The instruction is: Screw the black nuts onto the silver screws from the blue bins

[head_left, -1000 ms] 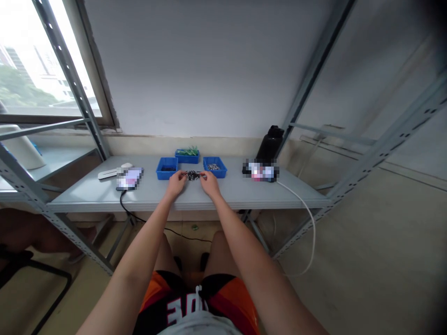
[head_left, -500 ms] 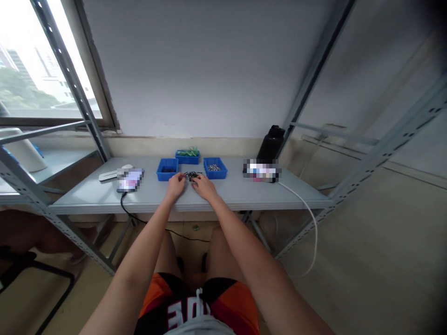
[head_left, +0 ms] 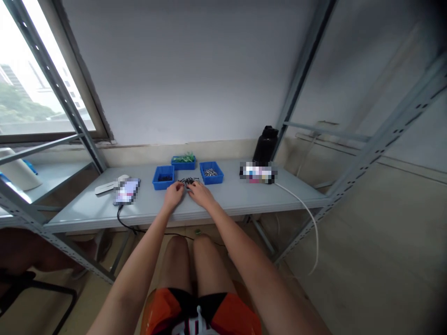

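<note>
Two hands point(head_left: 173, 195) point(head_left: 201, 194), one pile point(head_left: 189, 180), three blue bins point(head_left: 163, 185) point(head_left: 183, 166) point(head_left: 214, 180)

Parts pile point(head_left: 189, 180) between two bins point(head_left: 162, 185)

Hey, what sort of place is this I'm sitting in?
Probably a small workroom, though I can't be sure. A grey metal shelf serves as the worktop, three blue bins stand on it, at least two holding small pieces, and a loose pile of dark and silvery pieces lies in front.
</note>
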A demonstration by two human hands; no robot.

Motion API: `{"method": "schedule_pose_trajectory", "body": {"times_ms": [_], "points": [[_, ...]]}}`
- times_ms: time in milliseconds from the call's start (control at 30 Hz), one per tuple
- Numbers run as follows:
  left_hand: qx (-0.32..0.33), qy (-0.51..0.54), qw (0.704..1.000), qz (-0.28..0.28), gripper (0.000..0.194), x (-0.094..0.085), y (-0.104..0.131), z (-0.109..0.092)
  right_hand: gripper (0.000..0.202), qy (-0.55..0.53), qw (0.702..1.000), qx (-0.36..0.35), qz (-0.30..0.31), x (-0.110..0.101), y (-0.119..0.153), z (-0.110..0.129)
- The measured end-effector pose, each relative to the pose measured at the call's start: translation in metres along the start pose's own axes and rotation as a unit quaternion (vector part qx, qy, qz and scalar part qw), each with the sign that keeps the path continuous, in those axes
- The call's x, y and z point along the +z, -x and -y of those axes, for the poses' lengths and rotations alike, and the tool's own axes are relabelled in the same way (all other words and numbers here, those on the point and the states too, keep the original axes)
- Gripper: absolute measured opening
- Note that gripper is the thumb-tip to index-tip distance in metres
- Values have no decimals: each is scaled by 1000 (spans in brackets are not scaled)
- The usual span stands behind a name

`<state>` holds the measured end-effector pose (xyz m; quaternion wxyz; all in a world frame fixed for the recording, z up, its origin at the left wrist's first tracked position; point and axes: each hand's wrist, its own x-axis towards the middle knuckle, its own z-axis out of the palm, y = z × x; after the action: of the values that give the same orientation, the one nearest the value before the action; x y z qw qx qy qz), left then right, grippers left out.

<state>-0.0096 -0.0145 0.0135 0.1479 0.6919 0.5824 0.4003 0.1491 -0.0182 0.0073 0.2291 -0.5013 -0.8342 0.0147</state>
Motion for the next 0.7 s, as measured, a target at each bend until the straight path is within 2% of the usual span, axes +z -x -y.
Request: {"method": "schedule_pose_trajectory", "body": {"times_ms": [300,700], "points": [[8,10,1000,-7,25,2,-2,1,23,-32,999,-3,-20,8,-3,-6],[5,5,1000,-1,27,4,-3,4,20,-15,999,20,-32,10,-2,-6]]}}
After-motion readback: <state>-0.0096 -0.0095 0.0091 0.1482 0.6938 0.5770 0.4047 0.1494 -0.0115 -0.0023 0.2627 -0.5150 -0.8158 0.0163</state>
